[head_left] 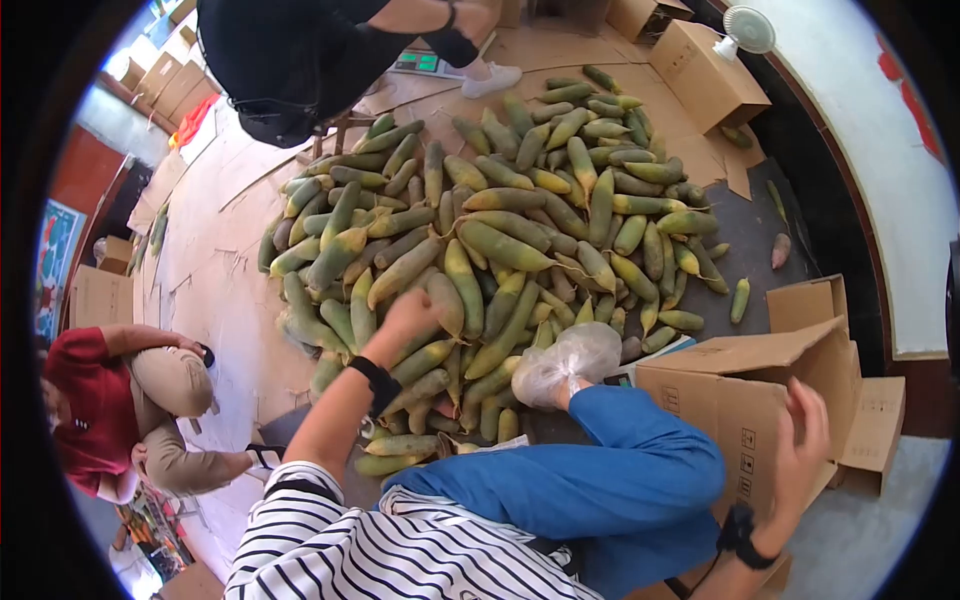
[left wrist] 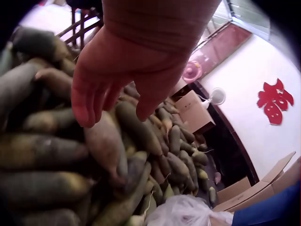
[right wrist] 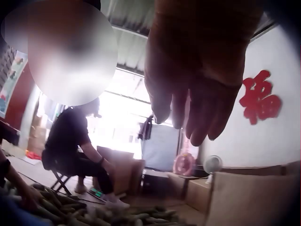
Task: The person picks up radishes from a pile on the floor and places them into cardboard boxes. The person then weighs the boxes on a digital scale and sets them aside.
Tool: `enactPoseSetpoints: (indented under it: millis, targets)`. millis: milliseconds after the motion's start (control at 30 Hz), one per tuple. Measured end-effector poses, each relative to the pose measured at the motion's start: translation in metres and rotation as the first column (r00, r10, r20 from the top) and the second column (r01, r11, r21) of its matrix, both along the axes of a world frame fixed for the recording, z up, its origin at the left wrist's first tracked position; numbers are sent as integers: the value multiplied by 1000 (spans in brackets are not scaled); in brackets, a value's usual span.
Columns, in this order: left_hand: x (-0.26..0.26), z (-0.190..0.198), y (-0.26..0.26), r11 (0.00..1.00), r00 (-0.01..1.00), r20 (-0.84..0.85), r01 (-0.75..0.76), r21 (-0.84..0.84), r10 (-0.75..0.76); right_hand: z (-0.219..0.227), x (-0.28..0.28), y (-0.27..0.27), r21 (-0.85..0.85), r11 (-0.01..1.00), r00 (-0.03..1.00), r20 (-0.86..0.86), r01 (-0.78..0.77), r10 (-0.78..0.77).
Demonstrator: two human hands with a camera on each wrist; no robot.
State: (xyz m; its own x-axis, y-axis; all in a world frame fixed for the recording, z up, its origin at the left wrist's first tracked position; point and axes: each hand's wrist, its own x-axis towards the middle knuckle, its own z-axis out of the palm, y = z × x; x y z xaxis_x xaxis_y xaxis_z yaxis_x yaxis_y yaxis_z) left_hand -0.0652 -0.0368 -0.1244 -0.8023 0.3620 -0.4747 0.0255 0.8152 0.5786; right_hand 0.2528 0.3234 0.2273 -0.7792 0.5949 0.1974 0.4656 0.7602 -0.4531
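A large heap of green radishes (head_left: 510,230) covers the floor in front of the seated wearer. My left hand (head_left: 408,318) reaches down to the heap's near left part; in the left wrist view that hand (left wrist: 127,75) hangs over a brownish radish (left wrist: 104,141), fingers loosely bent, and contact cannot be told. My right hand (head_left: 800,440) is raised beside an open cardboard box (head_left: 715,420) and holds nothing; in the right wrist view its fingers (right wrist: 202,108) point down, relaxed.
A plastic-covered foot (head_left: 570,362) rests at the heap's near edge. A person in black (head_left: 290,60) sits beyond the heap near a green-lit scale (head_left: 416,62). Another in red (head_left: 95,390) sits at left. A carton (head_left: 700,75) and fan (head_left: 748,30) stand at back right.
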Motion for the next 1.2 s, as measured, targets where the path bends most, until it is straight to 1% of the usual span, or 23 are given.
enactPoseSetpoints:
  millis: [67, 100, 167, 200, 267, 300, 367, 467, 533, 600, 633, 667, 767, 800, 833, 867, 900, 933, 967, 1033, 1067, 1133, 1200]
  targets:
    - [24, -27, -3, 996, 996, 26, -85, -26, 86, -10, 55, 28, 37, 985, 985, 36, 166, -167]
    - [30, -42, -1, 996, 996, 28, -90, -27, 91, -14, 78, 38, 36, 986, 986, 38, 161, -163]
    - [31, -65, 14, 949, 939, 154, -315, 21, 308, -21, 115, 51, 156, 936, 941, 77, 316, -331]
    - [32, -64, 23, 951, 941, 150, -309, 28, 302, -24, 129, 51, 159, 933, 939, 69, 323, -337]
    - [27, -61, 39, 885, 833, 337, -465, -6, 439, -36, 148, 50, 185, 918, 900, 204, 351, -386]
    - [27, -86, 45, 850, 810, 298, -527, -8, 505, -43, 153, 46, 186, 914, 899, 190, 360, -393]
    - [26, -79, 52, 829, 791, 293, -560, -11, 538, -54, 157, 37, 49, 916, 872, 291, 398, -395]
    - [30, -58, 53, 788, 749, 295, -616, -21, 593, -74, 166, 35, 80, 934, 883, 307, 349, -356]
    - [27, -57, 34, 746, 646, 596, -656, 112, 478, -75, 163, 33, 8, 937, 910, 235, 349, -341]
    - [37, -53, 24, 819, 705, 642, -536, 203, 302, -75, 163, 29, -66, 901, 880, 259, 428, -399]
    - [50, 6, 38, 855, 766, 588, -465, 230, 259, -78, 163, 29, -79, 903, 886, 246, 423, -393]
    - [57, 15, 44, 817, 771, 624, -438, 376, 126, -81, 166, 31, -47, 904, 882, 247, 425, -402]
    - [73, 62, 101, 757, 906, 379, -113, 644, -187, -88, 173, 36, -7, 920, 895, 234, 391, -378]
    - [82, 116, 127, 724, 929, 254, 21, 689, -269, -88, 173, 38, 15, 924, 897, 236, 381, -374]
    - [87, 142, 156, 647, 926, 72, 202, 735, -371, -86, 170, 36, 16, 927, 902, 224, 376, -370]
    - [97, 183, 183, 495, 885, 44, 217, 841, -463, -84, 167, 32, 45, 933, 907, 221, 358, -359]
    - [111, 202, 217, 375, 861, -98, 316, 872, -499, -81, 164, 28, 77, 937, 911, 218, 342, -350]
    - [120, 237, 243, 243, 803, -330, 494, 835, -496, -79, 163, 26, 81, 935, 912, 207, 344, -354]
    - [136, 256, 271, 141, 769, -430, 548, 825, -472, -79, 163, 24, 111, 932, 907, 215, 344, -361]
    - [164, 290, 311, 44, 668, -500, 621, 782, -552, -77, 162, 18, 144, 924, 900, 216, 354, -378]
    - [175, 299, 319, 33, 659, -510, 629, 777, -553, -75, 159, 16, 123, 924, 897, 224, 362, -381]
    - [194, 311, 323, 191, 616, -493, 722, 665, -614, -71, 160, 16, 107, 923, 898, 216, 369, -383]
    - [191, 301, 304, 222, 625, -553, 749, 625, -551, -73, 160, 17, 117, 930, 900, 238, 347, -366]
